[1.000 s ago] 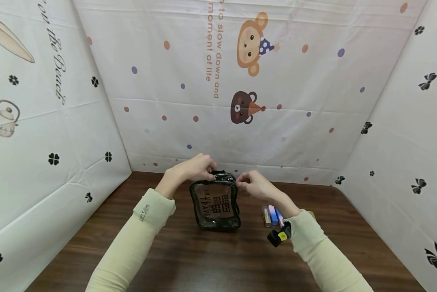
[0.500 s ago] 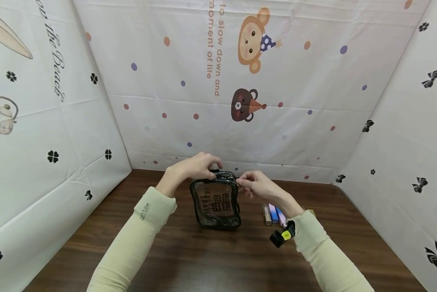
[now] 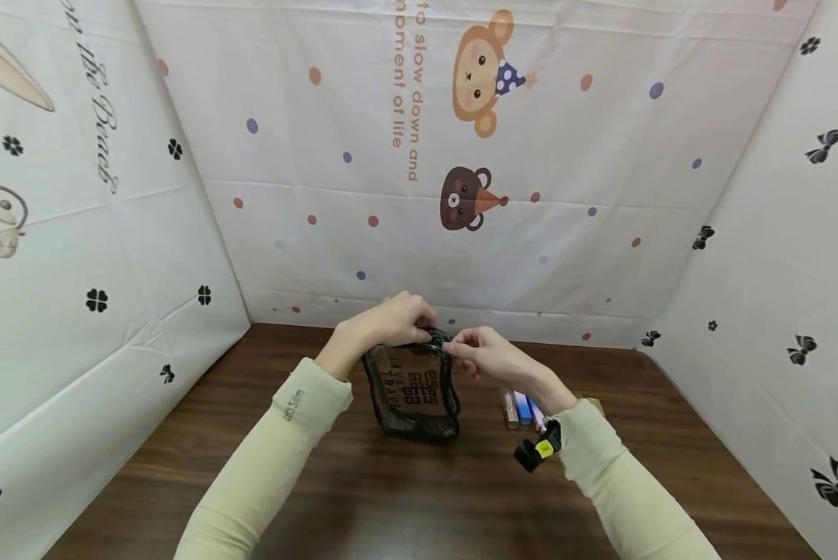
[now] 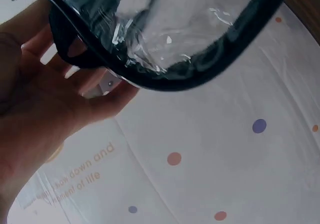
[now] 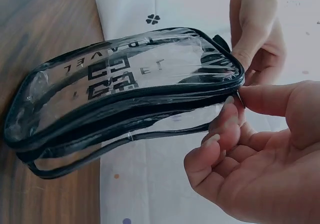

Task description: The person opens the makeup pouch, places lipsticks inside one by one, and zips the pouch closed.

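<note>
White sheets (image 3: 286, 155) printed with dots, bows, clovers and cartoon animals wall in a brown wooden tabletop (image 3: 391, 498). Near its far edge a clear bag (image 3: 412, 381) with black trim stands upright, its front panel bearing dark sideways lettering that includes "TRAVEL". The left hand (image 3: 391, 319) pinches the bag's top edge, and from the left wrist a black strap (image 4: 60, 43) shows as a loop against the fingers. The right hand (image 3: 492, 358) pinches a small tab (image 5: 240, 100) at the bag's top corner between thumb and finger, the other fingers curled; whether it is a zip pull is too small to tell. To the right of the bag, well apart from it, a brownish tube (image 3: 509, 409), a blue one (image 3: 522, 408) and a purple one (image 3: 536, 414) lie side by side, close to the right forearm. Something yellow (image 3: 593, 404) shows partly beyond the right sleeve (image 3: 594, 447).
</note>
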The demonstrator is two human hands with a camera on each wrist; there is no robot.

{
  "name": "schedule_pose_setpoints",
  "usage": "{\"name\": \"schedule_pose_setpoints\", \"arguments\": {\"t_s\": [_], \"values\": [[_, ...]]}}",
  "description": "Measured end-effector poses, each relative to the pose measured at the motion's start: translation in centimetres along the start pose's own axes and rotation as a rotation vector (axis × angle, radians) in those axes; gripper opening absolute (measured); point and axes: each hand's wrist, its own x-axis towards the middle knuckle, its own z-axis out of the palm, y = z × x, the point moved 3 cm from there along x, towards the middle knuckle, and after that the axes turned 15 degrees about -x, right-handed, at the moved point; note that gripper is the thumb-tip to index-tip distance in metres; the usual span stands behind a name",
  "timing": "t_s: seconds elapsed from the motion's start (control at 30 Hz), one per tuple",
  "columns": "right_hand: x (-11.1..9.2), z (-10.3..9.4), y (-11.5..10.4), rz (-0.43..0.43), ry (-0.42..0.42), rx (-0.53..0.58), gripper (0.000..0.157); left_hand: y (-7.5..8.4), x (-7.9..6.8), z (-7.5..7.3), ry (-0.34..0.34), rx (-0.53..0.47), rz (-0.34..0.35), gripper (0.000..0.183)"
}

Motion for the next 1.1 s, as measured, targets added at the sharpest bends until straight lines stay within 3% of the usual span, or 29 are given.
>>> {"name": "schedule_pose_setpoints", "arguments": {"t_s": [0.17,0.33,0.47,0.6,0.8,0.97,1.1], "values": [[-0.1,-0.6,-0.6,0.01,0.047,-0.069,0.032,0.2,0.0,-0.3,0.064,-0.013,0.04,0.012],[0.0,-1.3,-1.5,-0.027,0.138,-0.148,0.035,-0.3,-0.6,-0.7,0.1,-0.067,0.025,0.012],[0.5,-1.4,-2.4,-0.102,0.209,-0.253,0.03,-1.2,-1.2,-0.5,0.05,-0.123,-0.031,0.011],[1.2,-0.8,-3.3,-0.145,0.248,-0.404,0.027,-2.4,-1.9,0.4,-0.041,-0.245,-0.112,0.008],[2.2,1.1,-4.1,-0.144,0.185,-0.542,0.026,-4.6,-3.0,2.1,-0.106,-0.405,-0.233,0.005],[3.0,2.6,-4.3,-0.153,0.122,-0.582,0.028,-5.9,-3.9,3.1,-0.131,-0.457,-0.299,0.006],[3.7,3.9,-4.6,-0.113,0.088,-0.611,0.034,-6.9,-4.3,3.8,-0.149,-0.488,-0.335,0.008]]}}
